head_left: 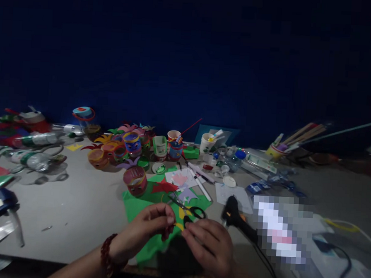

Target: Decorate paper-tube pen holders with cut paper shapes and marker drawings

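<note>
My left hand (151,222), a dark red beaded bracelet at its wrist, pinches one end of a small yellow paper piece (179,226). The fingertips of my right hand (210,248) are closed at its other end. Both hands hover over a green paper sheet (135,205). Just beyond them lie black-handled scissors (198,212), apparently over more yellow paper. Red paper cutouts (164,187) and a lilac paper cutout (187,194) rest farther back. A dark red decorated cup (135,181) stands on the sheet's far left corner.
A black glue gun (235,216) and its cord lie to the right. Several decorated cups (131,143) cluster at the back. Plastic bottles (32,160) and a blue tape dispenser (0,206) are at left. A pen (200,185) lies mid-table. A blurred-out bright patch (280,231) hides part of the right.
</note>
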Tool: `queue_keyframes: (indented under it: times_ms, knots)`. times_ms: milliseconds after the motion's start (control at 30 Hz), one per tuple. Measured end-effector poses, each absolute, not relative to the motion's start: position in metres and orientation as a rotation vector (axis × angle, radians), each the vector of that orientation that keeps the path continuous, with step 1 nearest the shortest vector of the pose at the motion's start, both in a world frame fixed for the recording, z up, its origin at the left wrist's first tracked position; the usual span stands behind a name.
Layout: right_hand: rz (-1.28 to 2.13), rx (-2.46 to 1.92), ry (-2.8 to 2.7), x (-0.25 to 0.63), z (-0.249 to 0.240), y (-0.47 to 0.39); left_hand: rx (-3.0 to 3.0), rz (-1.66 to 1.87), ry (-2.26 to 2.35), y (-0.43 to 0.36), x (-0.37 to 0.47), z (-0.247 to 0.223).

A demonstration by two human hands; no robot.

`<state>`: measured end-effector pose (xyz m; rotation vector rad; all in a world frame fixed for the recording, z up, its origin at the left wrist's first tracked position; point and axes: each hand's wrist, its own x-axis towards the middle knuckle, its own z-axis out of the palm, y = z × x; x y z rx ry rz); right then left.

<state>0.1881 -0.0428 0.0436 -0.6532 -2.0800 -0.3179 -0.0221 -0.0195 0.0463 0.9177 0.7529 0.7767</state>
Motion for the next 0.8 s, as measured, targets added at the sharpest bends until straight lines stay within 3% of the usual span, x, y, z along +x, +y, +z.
queue_keyframes:
  times_ms: [333,567,800]
  knots:
    - [-0.247,-0.741,-2.153,0.203,0.032,-0.046,1.006,0.740,0.809,-0.020,-0.016,0.050]
    - [-0.242,-1.661,-1.945,0.283,0.004,-0.061,1.082,0.835,0.889,-0.010,-0.014,0.044]
    - [-0.175,-1.910,-2.065,0.325,-0.029,-0.061,1.024,0.852,0.867,-0.007,-0.003,0.044]
